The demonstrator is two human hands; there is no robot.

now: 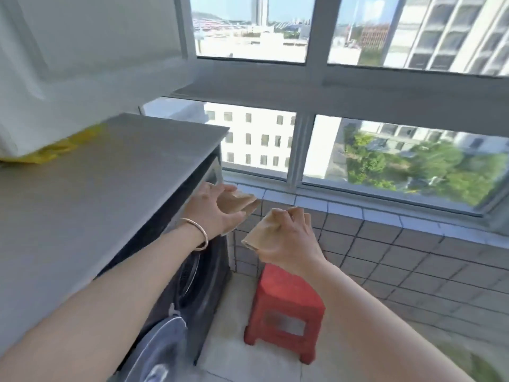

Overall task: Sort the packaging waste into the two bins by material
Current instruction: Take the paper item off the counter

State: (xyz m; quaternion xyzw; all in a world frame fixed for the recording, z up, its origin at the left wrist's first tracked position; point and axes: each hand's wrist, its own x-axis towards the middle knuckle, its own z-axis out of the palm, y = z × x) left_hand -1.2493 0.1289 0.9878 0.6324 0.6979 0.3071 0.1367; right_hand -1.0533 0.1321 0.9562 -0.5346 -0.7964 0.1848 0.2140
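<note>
- While both arms reach forward over the floor, each hand carries a piece of brown cardboard.
- Left hand [213, 209]: fingers spread and curved around a brown cardboard piece [239, 203]; the piece shows past the fingers on the far side. A thin bangle [197, 232] sits on that wrist. The grip looks loose; whether the palm touches the piece cannot be told.
- Right hand [290, 238]: fingers pinched closed on a second cardboard piece [263, 232], which hangs down and left from the fingertips.
- The two pieces are near each other but apart, both in the air above the red stool [286, 307].
- Left side: a grey counter [110, 177] with a dark washing machine [198, 271] beneath it. A yellow bag [59, 148], blurred, lies on the counter at far left.
- Far side: a tiled low wall [399, 252] under a large window [316, 139], buildings and trees beyond.
- The stool stands on the floor between the machine and the wall.
- Motion blur softens the edges.
</note>
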